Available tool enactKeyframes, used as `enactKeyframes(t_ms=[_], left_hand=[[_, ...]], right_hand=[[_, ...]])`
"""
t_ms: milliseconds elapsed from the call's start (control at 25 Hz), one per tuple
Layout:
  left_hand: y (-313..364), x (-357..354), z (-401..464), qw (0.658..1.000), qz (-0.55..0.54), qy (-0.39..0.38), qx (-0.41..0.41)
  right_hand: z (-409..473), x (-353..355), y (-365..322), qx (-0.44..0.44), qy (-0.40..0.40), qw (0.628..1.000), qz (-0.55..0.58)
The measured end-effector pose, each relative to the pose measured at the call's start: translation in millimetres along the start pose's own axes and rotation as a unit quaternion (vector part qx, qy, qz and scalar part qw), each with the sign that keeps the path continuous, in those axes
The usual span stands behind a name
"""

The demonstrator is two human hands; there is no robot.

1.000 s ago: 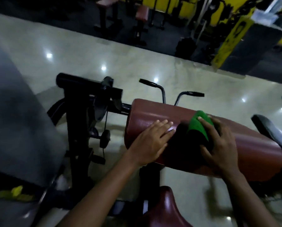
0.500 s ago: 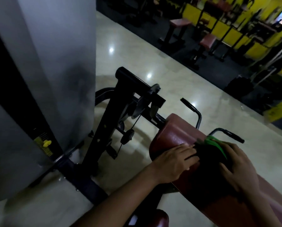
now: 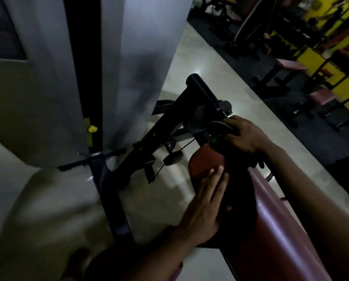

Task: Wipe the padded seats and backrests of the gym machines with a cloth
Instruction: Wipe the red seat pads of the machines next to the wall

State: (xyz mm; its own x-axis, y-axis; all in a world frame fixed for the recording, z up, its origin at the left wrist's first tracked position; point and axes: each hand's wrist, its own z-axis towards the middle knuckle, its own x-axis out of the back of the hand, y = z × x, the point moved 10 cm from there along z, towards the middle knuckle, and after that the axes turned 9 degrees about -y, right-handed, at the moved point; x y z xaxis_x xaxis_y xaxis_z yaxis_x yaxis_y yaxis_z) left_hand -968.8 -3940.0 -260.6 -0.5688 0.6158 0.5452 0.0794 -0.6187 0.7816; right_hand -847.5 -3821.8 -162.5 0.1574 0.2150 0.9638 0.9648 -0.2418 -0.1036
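The right hand [image 3: 243,136] gripped the dark cloth [image 3: 229,159] at the red pad's [image 3: 207,161] end, having slid leftward along it; the left hand [image 3: 205,205] stayed flat, fingers straight, beside the cloth.

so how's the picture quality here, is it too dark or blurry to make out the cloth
Head view: dim overall, with the cloth lost in shadow apart from one small green patch. The left hand on the red pad is smeared by motion blur; the right hand is sharper. A ceiling light glares off the glossy floor, and the wide lens bends the grey weight-stack cover.
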Motion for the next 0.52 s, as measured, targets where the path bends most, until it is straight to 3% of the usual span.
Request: enactKeyframes(t_ms=[120,240,400,520], left_hand=[[-9,-14,-8,0.997,0.039,0.021,0.057],[-15,-16,-7,0.999,0.016,0.022,0.045],[-18,-19,-8,0.998,0.018,0.028,0.044],[-15,-14,-7,0.998,0.043,0.044,0.029]], right_hand=[[12,-3,-22,0.021,-0.058,0.998,-0.011],[40,-29,-46,-0.006,-0.169,0.982,-0.086],[45,-71,-81,0.026,-0.295,0.944,-0.147],[48,-51,-68,0.000,-0.306,0.949,-0.070]])
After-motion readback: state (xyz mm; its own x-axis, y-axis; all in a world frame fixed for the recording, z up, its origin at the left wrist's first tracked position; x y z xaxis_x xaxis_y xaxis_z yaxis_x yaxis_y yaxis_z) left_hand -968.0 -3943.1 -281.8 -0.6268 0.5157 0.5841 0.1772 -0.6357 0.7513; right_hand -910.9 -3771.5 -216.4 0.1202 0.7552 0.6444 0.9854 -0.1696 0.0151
